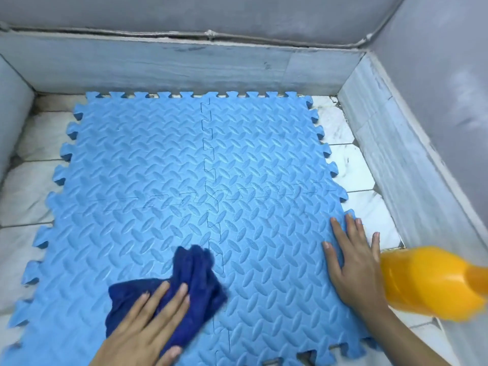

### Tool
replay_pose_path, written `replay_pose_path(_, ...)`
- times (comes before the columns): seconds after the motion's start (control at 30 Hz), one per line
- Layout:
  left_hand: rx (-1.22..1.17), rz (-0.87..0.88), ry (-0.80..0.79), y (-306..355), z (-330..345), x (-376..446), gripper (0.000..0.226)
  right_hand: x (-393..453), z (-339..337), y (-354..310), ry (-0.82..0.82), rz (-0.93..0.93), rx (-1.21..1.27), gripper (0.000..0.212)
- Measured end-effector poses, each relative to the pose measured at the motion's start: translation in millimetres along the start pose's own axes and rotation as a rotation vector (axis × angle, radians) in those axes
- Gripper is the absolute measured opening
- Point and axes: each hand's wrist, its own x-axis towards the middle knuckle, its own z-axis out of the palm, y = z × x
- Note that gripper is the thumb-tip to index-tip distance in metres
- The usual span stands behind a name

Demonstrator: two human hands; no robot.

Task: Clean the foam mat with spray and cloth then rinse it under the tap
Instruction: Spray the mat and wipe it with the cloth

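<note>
The left hand [148, 328] lies flat on the dark blue cloth [182, 283], its grip loose: the fingers are straight and slightly spread, pressing the cloth down onto the mat rather than curling round it. The thumb lies along the cloth's near edge. The cloth is bunched and blurred, with a fold sticking up beyond the fingertips.

The right hand [356, 262] is spread wide open, its palm and all five fingers flat on the mat near the mat's right edge; its grip holds nothing. The fingertips point away from the person, and the thumb reaches toward the bottle.

Just beside the right hand, at the right edge of the view, is one orange bottle [433, 281], blurred; whether it touches the hand cannot be told.

The blue foam mat [163, 159] lies flat on the white tiled floor [351, 159]. It is made of four interlocking tiles with a raised leaf-like pattern, joined along one seam running away from the person and one running across, with toothed edges all round. The cloth sits on the near left tile, close to the lengthwise seam; the right hand rests on the near right tile.

Grey walls [184, 64] with a low tiled skirting enclose the floor at the back and on both sides.
</note>
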Motion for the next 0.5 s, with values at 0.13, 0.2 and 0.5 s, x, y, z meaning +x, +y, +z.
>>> replay_pose_path(0.13, -0.040, 0.161, -0.010, 28, -6, 79, 0.059, 1, 5, 1, 0.031, 0.024, 0.067, 0.061)
replay_pose_path(0.2, -0.079, 0.128, 0.021, 27, -22, 147, 0.056, 5, 6, 2, 0.032, 0.001, 0.068, 0.060)
replay_pose_path(0.5, -0.101, -0.336, 0.060, -24, -55, 389, 0.058, 13, 6, 7, 0.013, 0.012, 0.058, 0.063)
